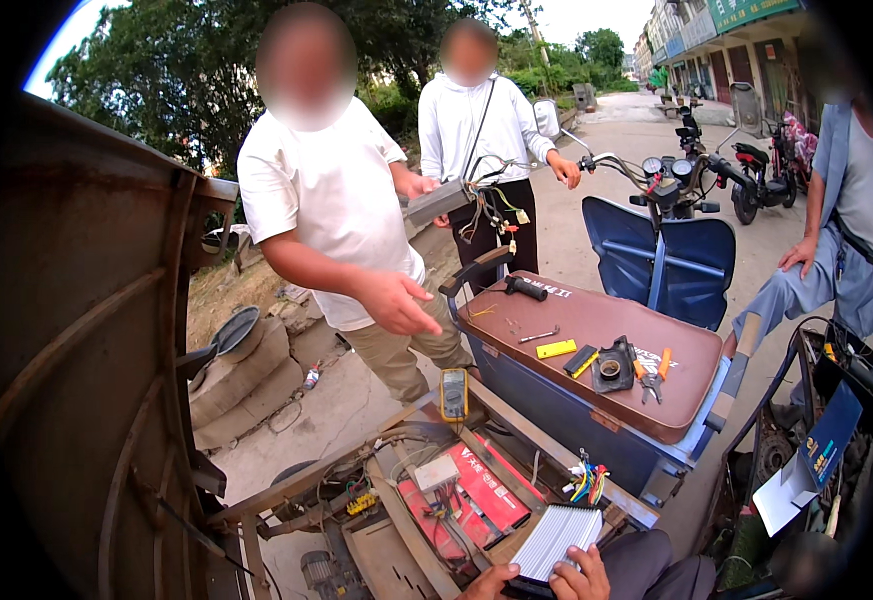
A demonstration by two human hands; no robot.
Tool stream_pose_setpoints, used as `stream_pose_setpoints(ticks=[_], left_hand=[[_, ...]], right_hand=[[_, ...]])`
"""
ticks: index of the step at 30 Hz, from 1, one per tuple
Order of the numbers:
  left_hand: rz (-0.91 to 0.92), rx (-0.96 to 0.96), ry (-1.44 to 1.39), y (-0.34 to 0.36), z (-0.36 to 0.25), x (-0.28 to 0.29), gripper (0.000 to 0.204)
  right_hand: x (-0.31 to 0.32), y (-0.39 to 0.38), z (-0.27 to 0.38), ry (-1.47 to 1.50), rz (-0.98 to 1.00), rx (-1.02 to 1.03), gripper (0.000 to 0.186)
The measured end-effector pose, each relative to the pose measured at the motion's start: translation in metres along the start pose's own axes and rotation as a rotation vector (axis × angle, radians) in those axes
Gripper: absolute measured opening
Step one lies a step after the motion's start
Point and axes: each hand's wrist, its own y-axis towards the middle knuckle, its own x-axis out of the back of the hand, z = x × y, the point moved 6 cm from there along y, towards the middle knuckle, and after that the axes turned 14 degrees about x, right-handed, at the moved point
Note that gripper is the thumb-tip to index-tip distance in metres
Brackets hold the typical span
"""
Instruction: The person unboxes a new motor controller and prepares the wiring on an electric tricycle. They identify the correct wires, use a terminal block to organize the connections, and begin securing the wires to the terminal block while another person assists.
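Observation:
My left hand (pixel 489 583) and my right hand (pixel 579 572) grip a finned silver metal box (pixel 549 540) at the bottom of the view, with multicoloured wires (pixel 585 482) rising behind it. In the open frame below lie red batteries (pixel 487 480) with cables and a small pale box (pixel 437 472). A yellow-edged multimeter (pixel 454 395) rests on the frame's far rail. A person in a white T-shirt (pixel 307 220) holds a grey wired box (pixel 435 205) in one hand; their other hand (pixel 397 302) is extended over the frame.
A brown seat (pixel 502 312) holds pliers (pixel 652 378) and other tools. A rusty raised panel (pixel 87 300) fills the left. A second standing person (pixel 467 140), a third (pixel 847 220) at right, blue handlebar fairing (pixel 617 250), cluttered toolbox (pixel 847 370) and parked scooters (pixel 757 175) surround the work.

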Motion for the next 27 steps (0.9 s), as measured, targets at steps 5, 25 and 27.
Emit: stream_pose_setpoints(ticks=[5,25,27], left_hand=[[0.009,-0.123,0.074,0.016,0.013,0.028,0.044],[-0.122,-0.278,0.091,0.035,0.028,0.116,0.044],[-0.113,-0.278,0.073,0.036,0.029,0.121,0.041]], right_hand=[[0.011,-0.011,0.012,0.021,0.019,-0.016,0.026],[0.052,-0.155,0.0,-0.338,0.401,-0.873,0.032],[0.056,-0.153,-0.001,-0.348,0.356,-0.806,0.026]])
